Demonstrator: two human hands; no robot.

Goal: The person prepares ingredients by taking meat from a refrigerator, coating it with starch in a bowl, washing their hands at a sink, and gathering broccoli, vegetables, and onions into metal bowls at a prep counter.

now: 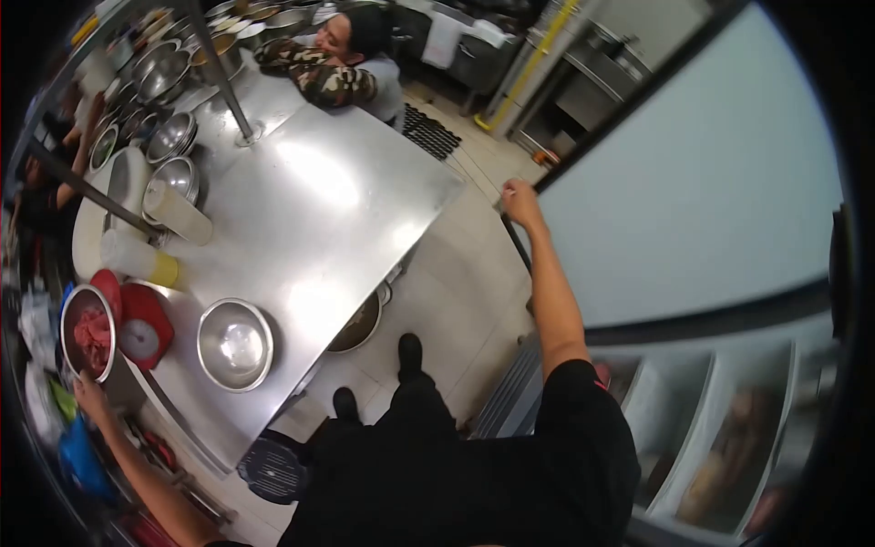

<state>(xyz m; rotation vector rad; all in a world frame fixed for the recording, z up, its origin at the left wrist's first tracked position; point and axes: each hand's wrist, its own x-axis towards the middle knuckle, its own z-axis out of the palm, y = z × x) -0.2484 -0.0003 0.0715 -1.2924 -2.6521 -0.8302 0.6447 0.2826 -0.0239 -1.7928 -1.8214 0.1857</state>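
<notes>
My left hand (89,394) is at the near rim of a metal bowl (111,357) with raw red meat (92,335) in it, fingers closed on the edge. The bowl is beside a red dial scale (146,326); whether it rests on the scale I cannot tell. Stretched out ahead, my right hand (520,202) is closed at the far edge of a large white door panel (693,173) with a dark seal. That panel stands open above a cold unit with food in several long compartments (729,428).
A steel worktable (319,228) carries an empty metal bowl (235,345), a squeeze bottle (178,214), a yellow-based container (141,259) and stacked bowls (173,137). Another person (342,68) leans on its far end. A black stool (273,467) is by my legs.
</notes>
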